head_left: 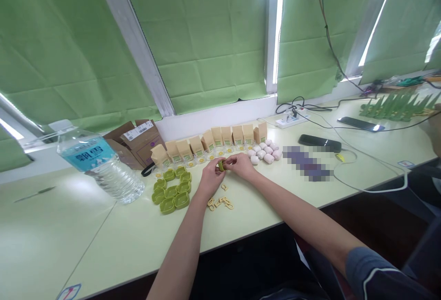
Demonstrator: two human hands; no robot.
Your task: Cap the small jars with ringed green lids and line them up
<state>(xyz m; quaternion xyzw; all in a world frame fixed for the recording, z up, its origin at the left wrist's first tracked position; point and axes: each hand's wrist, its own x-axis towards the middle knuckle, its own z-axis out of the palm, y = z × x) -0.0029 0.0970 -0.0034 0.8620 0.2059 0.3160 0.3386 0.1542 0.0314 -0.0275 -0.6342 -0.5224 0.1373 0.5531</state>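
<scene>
My left hand (pixel 212 174) is closed around a small green cup-like piece (pixel 221 166) above the middle of the table. The fingers of my right hand (pixel 240 164) pinch at the piece's right side; whether they hold something small of their own is hidden. Just below my hands, several pale yellow loop-shaped pieces (pixel 220 203) lie loose, with a single yellow loop (pixel 224 187) nearer my fingers. Left of my hands sits a cluster of several green cups (pixel 171 191), like the held one. White rounded lumps (pixel 264 153) are grouped to the right.
Several brown paper packets (pixel 196 146) stand in a row at the back, small clear packets with yellow marks before them. A large water bottle (pixel 99 162) and cardboard box (pixel 141 141) are left. Phones (pixel 319 143), cables and a power strip (pixel 292 120) lie right.
</scene>
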